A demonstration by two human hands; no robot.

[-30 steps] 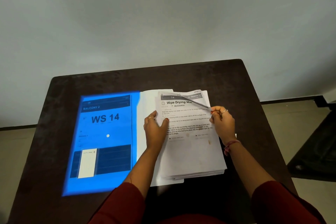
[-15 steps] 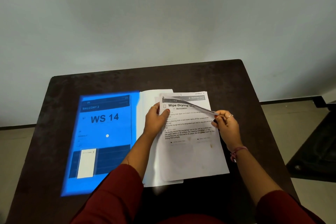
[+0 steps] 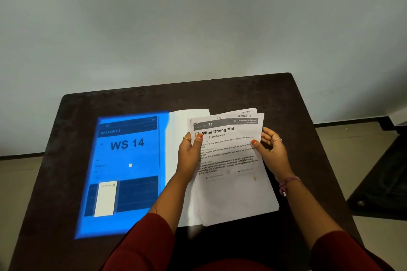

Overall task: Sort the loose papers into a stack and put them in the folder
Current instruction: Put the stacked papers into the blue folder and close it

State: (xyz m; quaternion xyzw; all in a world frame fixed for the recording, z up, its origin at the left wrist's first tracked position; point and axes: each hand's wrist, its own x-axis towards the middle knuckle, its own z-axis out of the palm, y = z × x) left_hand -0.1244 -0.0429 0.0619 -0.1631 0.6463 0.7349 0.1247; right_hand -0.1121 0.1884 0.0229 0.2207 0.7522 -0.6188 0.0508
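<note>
White papers (image 3: 233, 185) w/ printed txt, edges uneven, gripped both hands, over open blue folder (image 3: 132, 160)

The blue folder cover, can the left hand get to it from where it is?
Probably yes. The left hand grips the paper stack right beside the blue folder cover, which lies open and flat on the table with nothing between them. It would need to let go first.
</note>
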